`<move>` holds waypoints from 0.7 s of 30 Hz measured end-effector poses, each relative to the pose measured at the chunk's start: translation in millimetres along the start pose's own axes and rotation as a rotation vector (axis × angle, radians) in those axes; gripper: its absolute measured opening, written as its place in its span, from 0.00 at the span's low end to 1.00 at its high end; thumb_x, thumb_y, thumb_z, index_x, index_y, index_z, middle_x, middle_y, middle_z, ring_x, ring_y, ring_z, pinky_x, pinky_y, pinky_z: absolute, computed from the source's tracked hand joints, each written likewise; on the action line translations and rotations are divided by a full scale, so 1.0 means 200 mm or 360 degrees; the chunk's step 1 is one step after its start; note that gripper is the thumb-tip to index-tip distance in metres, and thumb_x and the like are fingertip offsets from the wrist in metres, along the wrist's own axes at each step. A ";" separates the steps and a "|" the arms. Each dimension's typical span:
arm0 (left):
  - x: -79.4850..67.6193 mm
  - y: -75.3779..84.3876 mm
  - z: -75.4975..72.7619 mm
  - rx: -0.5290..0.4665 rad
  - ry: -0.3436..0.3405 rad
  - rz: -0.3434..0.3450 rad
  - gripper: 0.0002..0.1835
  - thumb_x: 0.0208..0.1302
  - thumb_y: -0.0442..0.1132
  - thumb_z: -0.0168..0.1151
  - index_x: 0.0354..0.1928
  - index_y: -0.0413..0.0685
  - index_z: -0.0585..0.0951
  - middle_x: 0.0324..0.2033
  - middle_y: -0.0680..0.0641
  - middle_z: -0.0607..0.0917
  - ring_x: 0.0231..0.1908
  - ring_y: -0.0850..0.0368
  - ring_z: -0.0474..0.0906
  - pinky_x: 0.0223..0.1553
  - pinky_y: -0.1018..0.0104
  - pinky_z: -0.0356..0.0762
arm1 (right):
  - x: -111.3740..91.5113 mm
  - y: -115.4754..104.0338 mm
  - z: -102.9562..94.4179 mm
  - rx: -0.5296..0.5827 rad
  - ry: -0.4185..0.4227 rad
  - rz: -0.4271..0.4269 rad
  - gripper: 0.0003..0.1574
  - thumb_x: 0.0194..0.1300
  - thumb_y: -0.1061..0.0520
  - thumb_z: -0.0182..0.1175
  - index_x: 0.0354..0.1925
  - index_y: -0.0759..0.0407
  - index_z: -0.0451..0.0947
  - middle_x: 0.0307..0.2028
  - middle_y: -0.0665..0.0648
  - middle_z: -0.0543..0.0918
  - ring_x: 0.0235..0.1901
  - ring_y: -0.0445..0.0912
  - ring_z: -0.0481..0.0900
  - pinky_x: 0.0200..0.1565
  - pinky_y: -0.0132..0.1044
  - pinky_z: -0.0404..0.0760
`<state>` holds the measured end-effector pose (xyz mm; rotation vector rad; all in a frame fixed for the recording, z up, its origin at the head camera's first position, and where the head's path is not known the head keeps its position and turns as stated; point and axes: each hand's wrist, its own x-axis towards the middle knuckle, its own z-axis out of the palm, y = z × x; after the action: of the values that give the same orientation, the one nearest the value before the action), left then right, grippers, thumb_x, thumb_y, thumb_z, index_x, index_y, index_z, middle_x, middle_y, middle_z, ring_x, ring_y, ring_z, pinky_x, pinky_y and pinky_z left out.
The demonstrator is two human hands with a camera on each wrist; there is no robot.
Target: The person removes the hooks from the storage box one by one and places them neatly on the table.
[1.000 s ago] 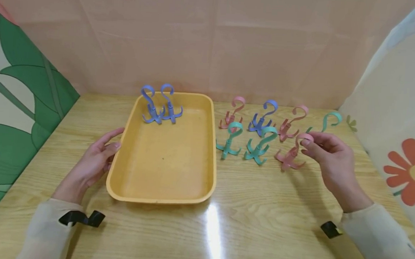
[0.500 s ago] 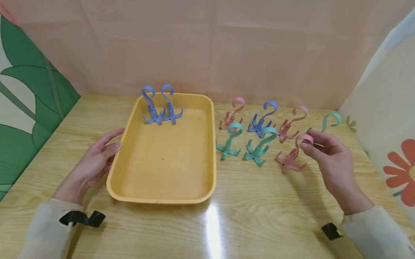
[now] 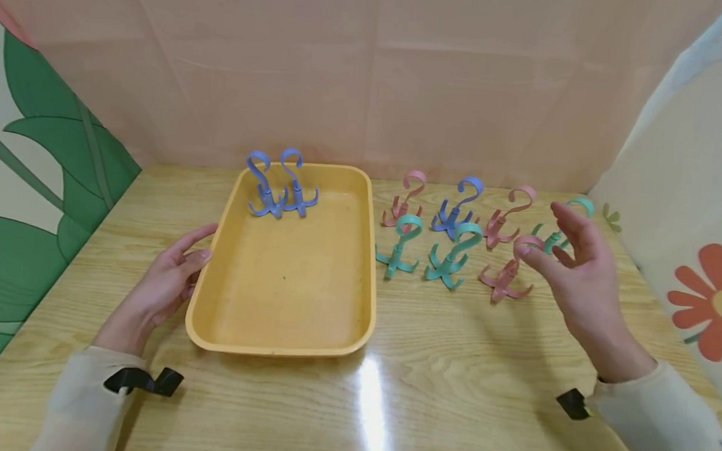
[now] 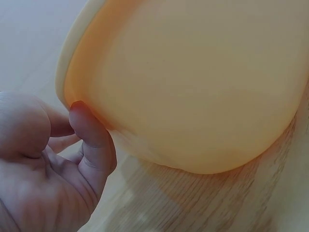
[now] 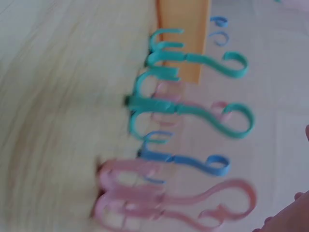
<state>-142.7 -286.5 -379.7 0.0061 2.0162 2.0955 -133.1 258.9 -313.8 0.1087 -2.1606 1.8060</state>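
Note:
My left hand (image 3: 162, 279) holds the left rim of a yellow tray (image 3: 370, 281), its thumb at the edge; the left wrist view shows the thumb (image 4: 91, 137) curled at the tray wall. Two blue swivel hooks (image 3: 266, 199) with curled tops stand in the tray's back left corner. On the right, my right hand (image 3: 587, 287) is spread, index finger raised and thumb tip overlapping the curl of the front pink hook (image 3: 504, 281). That hook stands upright on its prongs on the table. Behind the fingers a green hook (image 3: 552, 243) is partly hidden.
Between tray and right hand stand two green hooks (image 3: 448, 262), with a blue hook (image 3: 453, 214) and two more pink hooks (image 3: 403, 207) behind them. A pink cloth wall (image 3: 370, 81) closes the back of the wooden table (image 3: 462, 397); printed sheets flank both sides.
My right hand has loosened its pinch on the front pink hook's curl, the index finger lifting up and away. The hook stays in place. My left hand and the tray have not moved.

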 end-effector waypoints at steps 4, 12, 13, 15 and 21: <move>0.00 0.00 0.00 -0.0004 -0.0006 0.0007 0.30 0.80 0.42 0.48 0.80 0.55 0.55 0.44 0.49 0.85 0.31 0.62 0.82 0.25 0.72 0.76 | -0.03 -0.10 0.07 0.0238 -0.0005 -0.0112 0.39 0.62 0.75 0.65 0.69 0.58 0.70 0.70 0.56 0.66 0.70 0.49 0.58 0.61 0.27 0.67; -0.01 0.00 -0.01 0.0002 0.0006 0.0009 0.31 0.80 0.43 0.49 0.80 0.55 0.55 0.44 0.49 0.85 0.31 0.62 0.81 0.24 0.73 0.74 | -0.07 -0.28 0.24 0.0314 -0.0095 -0.0241 0.38 0.59 0.77 0.65 0.66 0.61 0.72 0.67 0.58 0.71 0.69 0.49 0.62 0.61 0.30 0.67; -0.01 0.00 -0.01 0.0006 0.0006 0.0008 0.31 0.80 0.43 0.49 0.80 0.55 0.55 0.45 0.48 0.85 0.30 0.62 0.80 0.24 0.73 0.74 | -0.07 -0.30 0.26 0.0324 -0.0102 -0.0251 0.38 0.59 0.77 0.65 0.66 0.61 0.72 0.67 0.58 0.70 0.69 0.49 0.62 0.62 0.31 0.66; 0.00 0.00 -0.01 0.0009 0.0003 0.0012 0.31 0.80 0.43 0.49 0.79 0.55 0.55 0.45 0.48 0.85 0.29 0.62 0.79 0.24 0.73 0.73 | -0.07 -0.33 0.30 0.0361 -0.0128 -0.0275 0.38 0.58 0.79 0.64 0.65 0.62 0.73 0.67 0.59 0.70 0.69 0.50 0.61 0.62 0.33 0.64; 0.00 -0.01 0.00 0.0011 -0.0001 0.0017 0.31 0.80 0.44 0.50 0.79 0.54 0.55 0.45 0.48 0.84 0.30 0.62 0.80 0.24 0.73 0.74 | -0.08 -0.39 0.44 0.0387 -0.0272 -0.0288 0.36 0.60 0.77 0.64 0.65 0.61 0.73 0.66 0.59 0.69 0.65 0.53 0.63 0.59 0.35 0.68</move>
<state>-143.0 -286.7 -381.1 0.0189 2.0278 2.0948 -114.9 156.7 -258.6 0.5148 -1.9543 2.0055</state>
